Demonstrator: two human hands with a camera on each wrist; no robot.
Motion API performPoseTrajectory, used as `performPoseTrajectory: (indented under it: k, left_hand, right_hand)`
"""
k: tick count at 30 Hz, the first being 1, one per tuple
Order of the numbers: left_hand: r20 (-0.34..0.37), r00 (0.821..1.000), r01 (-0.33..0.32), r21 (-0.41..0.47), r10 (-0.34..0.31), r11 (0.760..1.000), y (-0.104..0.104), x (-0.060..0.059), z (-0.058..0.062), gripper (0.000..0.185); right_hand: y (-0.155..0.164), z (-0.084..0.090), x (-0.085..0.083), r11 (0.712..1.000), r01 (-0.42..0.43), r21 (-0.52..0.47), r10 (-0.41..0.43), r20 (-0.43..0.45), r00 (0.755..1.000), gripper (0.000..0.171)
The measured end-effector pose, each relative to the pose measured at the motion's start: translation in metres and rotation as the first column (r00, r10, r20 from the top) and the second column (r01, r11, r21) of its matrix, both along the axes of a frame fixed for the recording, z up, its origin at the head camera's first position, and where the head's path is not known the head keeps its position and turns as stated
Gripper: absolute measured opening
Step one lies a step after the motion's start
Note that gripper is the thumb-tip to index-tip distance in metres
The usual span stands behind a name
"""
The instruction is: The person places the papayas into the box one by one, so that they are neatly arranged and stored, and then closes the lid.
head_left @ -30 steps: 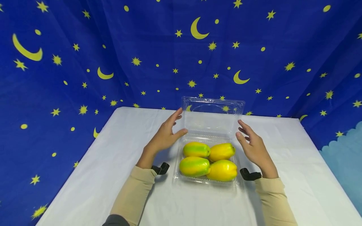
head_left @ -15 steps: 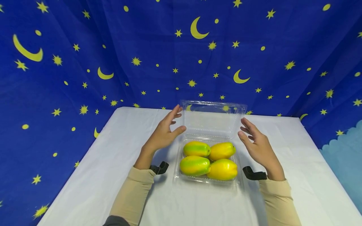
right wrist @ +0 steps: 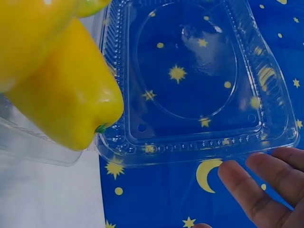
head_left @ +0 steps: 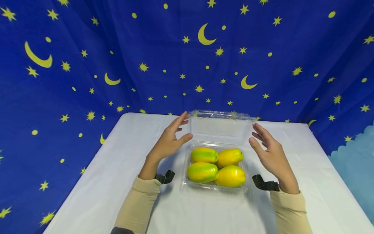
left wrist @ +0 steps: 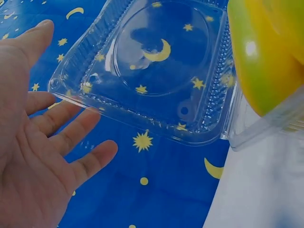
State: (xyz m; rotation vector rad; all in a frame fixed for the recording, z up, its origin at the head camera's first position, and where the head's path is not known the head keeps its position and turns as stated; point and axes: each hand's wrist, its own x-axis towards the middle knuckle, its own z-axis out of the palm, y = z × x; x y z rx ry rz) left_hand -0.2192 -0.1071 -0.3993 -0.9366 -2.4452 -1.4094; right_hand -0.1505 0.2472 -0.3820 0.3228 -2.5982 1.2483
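Note:
A clear plastic clamshell box (head_left: 204, 186) sits on the white table, holding several yellow-green papayas (head_left: 202, 172). Its hinged lid (head_left: 219, 128) stands raised at the back. My left hand (head_left: 169, 139) is at the lid's left side, fingers extended and thumb apart; in the left wrist view its fingertips (left wrist: 90, 114) come right at the lid's corner. On the other side, my right hand (head_left: 270, 154) has its fingertips close to the lid's right upper corner. The right wrist view shows those fingers (right wrist: 242, 185) extended along the lid's edge, with one papaya (right wrist: 71, 90) nearby.
White cloth (head_left: 111, 182) covers the table. Behind it hangs a blue curtain (head_left: 163, 42) with yellow moons and stars, near the raised lid. Black wrist mounts (head_left: 264, 183) jut inward from both wrists beside the box.
The lid's top edge has come lower in the head view and looks wider, as the lid tilts. The right hand has shifted slightly right; the papayas stay in place.

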Motion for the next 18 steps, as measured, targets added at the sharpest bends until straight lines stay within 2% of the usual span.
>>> performPoseTrajectory:
  k: [4,11,18]
  left_hand:
    - [-0.004,1.000,0.008,-0.018,-0.008,1.000,-0.003,0.008,0.001,0.078]
    - [-0.004,1.000,0.005,-0.104,-0.006,0.995,-0.015,0.020,0.005,0.077]
    - [0.028,1.000,0.004,-0.204,0.002,0.979,-0.023,0.043,0.005,0.075]
  right_hand:
    - [-0.001,-0.002,0.010,1.000,0.019,0.004,-0.019,-0.027,0.999,0.062]
    - [-0.003,-0.010,0.027,0.999,0.035,0.022,-0.033,-0.081,0.996,0.063]
    - [-0.004,-0.014,0.048,0.996,0.048,0.072,-0.045,-0.044,0.998,0.063]
